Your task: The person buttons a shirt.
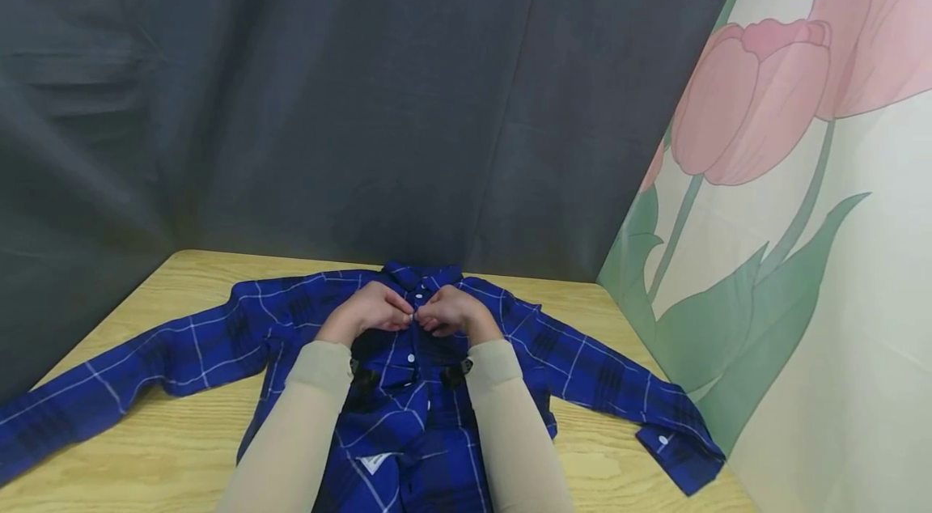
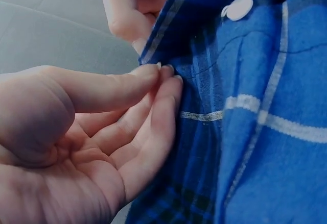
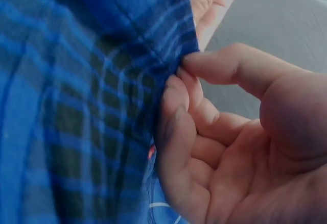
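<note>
A blue plaid button-up shirt (image 1: 393, 424) lies spread front side up, its collar (image 1: 422, 276) toward the far edge of the table. Over the upper chest, my left hand (image 1: 374, 307) and my right hand (image 1: 453, 309) meet at the button placket just under the collar. Thumb and fingertips of the left hand (image 2: 87, 147) pinch the placket edge, lifting a fold of cloth. Opposite it, the right hand (image 3: 230, 137) pinches the cloth edge between thumb and forefinger. A white button (image 2: 240, 7) shows on the fabric nearby; whatever lies between the fingertips is hidden.
The shirt rests on a light wooden table (image 1: 182, 440). One sleeve (image 1: 131, 367) stretches left out of view; the other ends in a folded cuff (image 1: 677, 456) at the right. A dark curtain (image 1: 364, 92) hangs behind, and a tulip-printed panel (image 1: 823, 278) stands at the right.
</note>
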A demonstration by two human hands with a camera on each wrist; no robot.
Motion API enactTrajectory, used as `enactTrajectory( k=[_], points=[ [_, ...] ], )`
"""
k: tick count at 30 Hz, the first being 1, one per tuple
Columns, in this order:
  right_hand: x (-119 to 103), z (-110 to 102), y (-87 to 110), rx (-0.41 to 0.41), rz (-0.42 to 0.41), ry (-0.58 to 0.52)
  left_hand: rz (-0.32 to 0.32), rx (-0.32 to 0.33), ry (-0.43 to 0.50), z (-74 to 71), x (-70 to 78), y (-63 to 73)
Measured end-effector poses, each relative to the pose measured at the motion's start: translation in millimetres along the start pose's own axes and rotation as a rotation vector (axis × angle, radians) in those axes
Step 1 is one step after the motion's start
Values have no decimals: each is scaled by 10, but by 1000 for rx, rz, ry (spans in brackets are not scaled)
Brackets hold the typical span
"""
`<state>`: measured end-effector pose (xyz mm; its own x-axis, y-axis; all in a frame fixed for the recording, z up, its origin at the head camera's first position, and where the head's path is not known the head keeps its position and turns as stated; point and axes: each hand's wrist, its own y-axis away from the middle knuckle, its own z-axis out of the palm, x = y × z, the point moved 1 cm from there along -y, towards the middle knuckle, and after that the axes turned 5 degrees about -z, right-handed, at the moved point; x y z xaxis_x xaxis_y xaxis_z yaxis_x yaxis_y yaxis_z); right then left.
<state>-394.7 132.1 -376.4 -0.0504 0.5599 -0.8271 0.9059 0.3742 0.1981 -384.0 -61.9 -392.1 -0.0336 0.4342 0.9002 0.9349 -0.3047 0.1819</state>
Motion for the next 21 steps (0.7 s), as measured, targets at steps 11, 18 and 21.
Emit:
enactTrajectory(
  k=[11, 18, 21],
  points=[
    [-35, 52, -28, 10, 20, 11, 23, 133, -314, 38, 226, 128],
    [-45, 32, -14, 34, 28, 23, -36, 164, -464, 61, 323, 172],
    [-52, 30, -7, 42, 31, 32, 13, 172, -482, 42, 125, -61]
  ],
)
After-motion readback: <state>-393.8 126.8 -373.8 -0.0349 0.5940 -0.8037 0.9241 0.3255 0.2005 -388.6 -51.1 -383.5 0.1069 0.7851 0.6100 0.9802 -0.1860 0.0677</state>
